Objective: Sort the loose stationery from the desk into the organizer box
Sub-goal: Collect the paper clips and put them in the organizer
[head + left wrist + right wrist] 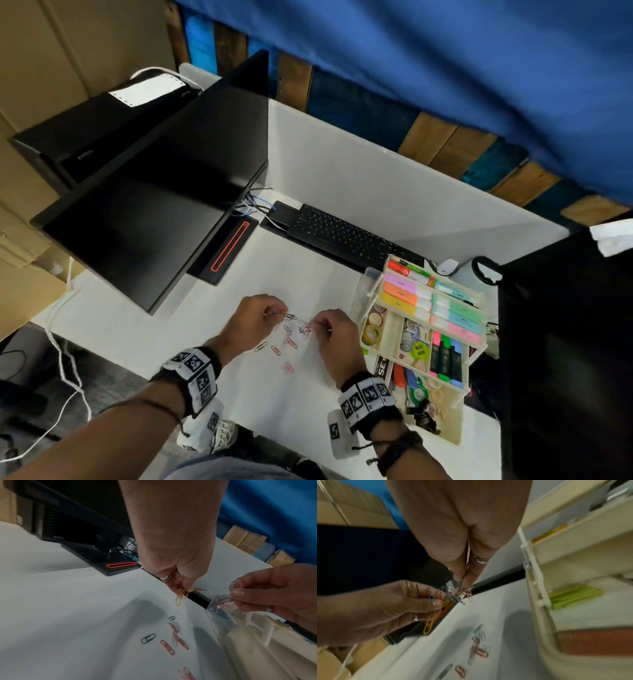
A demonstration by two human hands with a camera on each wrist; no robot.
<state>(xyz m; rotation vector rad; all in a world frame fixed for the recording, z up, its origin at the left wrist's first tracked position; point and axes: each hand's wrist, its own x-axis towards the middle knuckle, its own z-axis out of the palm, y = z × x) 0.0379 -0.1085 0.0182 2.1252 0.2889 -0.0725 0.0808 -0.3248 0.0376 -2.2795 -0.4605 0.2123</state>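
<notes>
Both hands hover over the white desk (239,394), left of the cream tiered organizer box (445,435). My left hand (279,312) pinches a bunch of yellow and orange paper clips (180,597), which dangle from its fingertips. My right hand (317,325) pinches a small clear bag (217,604) with pink and red clips inside. The two hands are nearly touching. Several loose paper clips (284,346) lie on the desk under them, red, pink and green. The right wrist view shows the same loose clips (477,646) beside the box wall (539,622).
A black monitor (154,205) stands at the left, its base (229,246) marked by a red slot. A black keyboard (342,236) lies behind the hands. The box trays hold highlighters (445,308), tape rolls and markers. A dark unit (565,342) flanks the box on the right.
</notes>
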